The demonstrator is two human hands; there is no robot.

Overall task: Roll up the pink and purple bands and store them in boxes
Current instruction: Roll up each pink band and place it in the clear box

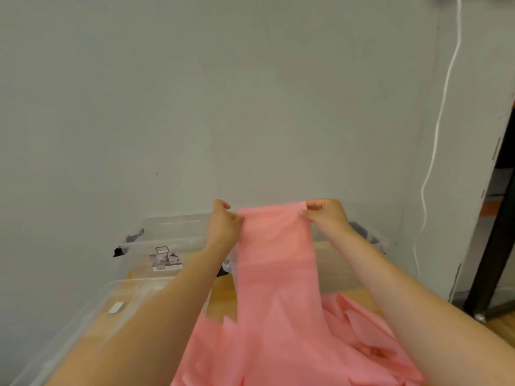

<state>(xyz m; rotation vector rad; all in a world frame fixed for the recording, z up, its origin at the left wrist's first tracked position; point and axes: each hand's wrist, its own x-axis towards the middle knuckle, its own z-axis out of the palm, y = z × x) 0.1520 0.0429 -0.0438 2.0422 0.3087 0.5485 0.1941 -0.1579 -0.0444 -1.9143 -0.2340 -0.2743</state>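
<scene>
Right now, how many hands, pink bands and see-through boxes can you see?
Hands: 2, left hand and right hand, both pinching the band's top edge
Pink bands: 1 held up; the pink heap below may hide more
Clear boxes: 2, far box, near box
Total: 5

Both hands lift the pink band (274, 263) by its top corners, left hand (224, 222) and right hand (326, 214) pinching; below the grip it hangs onto a pink heap, clear boxes (172, 238) behind.
</scene>
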